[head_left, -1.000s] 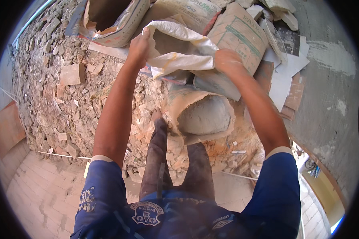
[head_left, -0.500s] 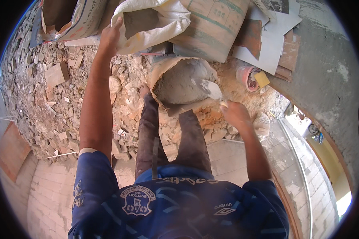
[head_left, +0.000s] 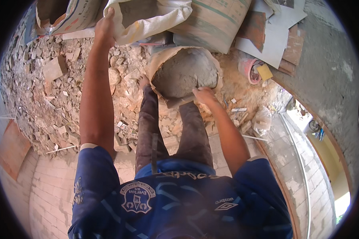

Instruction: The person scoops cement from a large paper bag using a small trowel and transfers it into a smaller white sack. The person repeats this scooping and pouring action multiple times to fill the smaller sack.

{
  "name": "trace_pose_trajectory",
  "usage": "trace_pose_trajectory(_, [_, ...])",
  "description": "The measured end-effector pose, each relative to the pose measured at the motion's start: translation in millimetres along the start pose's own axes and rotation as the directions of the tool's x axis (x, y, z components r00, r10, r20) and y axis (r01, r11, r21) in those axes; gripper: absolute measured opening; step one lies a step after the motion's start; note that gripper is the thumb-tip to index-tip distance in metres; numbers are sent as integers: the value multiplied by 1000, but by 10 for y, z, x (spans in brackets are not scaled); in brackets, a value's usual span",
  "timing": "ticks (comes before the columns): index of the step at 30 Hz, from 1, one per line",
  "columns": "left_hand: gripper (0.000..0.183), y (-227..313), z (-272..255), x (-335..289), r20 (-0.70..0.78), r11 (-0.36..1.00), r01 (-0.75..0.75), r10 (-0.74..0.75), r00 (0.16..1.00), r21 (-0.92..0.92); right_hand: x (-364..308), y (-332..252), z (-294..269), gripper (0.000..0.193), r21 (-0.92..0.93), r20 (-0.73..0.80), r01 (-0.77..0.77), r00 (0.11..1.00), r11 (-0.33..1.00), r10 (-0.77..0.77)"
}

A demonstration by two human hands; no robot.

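- The two hands are held well apart, the left one farther forward and the right one lower and closer to the body.
- The rim of a white woven sack (head_left: 157, 26) is pinched at its left end by the left hand (head_left: 104, 32); its mouth is spread open, the longer way running left to right.
- An open paper bag (head_left: 154, 65) is seen on the rubble ground just on the near side of the white woven sack, with grey powder (head_left: 183, 71) inside.
- The mouth of the paper bag is shown as a broad oval, its long axis lying roughly left to right.
- The right hand (head_left: 205, 95) is placed at the near edge of that mouth, right of its middle, with the fingers curled toward the powder; whether anything is gripped cannot be told.
- The powder is thus found directly ahead of the right hand, by far the nearer one; from the left hand it is reached toward the body and to the right.
- A pink bucket (head_left: 247, 69) with a yellow sponge (head_left: 265, 72) at its edge is set to the right, apart from both hands.
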State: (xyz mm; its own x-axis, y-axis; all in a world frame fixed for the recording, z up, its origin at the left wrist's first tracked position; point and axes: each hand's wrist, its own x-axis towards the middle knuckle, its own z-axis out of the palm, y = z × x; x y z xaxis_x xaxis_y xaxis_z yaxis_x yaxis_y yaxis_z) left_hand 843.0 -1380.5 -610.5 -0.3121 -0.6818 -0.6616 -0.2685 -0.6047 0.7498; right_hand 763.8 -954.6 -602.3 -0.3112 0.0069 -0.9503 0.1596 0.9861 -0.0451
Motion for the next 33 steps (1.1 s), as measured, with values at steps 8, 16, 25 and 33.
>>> trace_pose_trajectory(8, [53,17,-146,1,25,1000,24,-24,999,10,4,-181,239,47,25,87,73,993,997,-75])
trace_pose_trajectory(16, [53,-44,-190,3,10,1000,7,-7,1000,5,-104,-162,326,49,34,8,143,990,989,-143])
trace_pose_trajectory(25, [54,-94,-108,-55,57,993,-40,47,997,-113,85,-158,175,65,13,87,275,957,961,-275])
trace_pose_trajectory(33, [50,-52,-104,-106,58,990,-110,115,992,-91,115,-50,-70,54,36,104,291,950,956,-293])
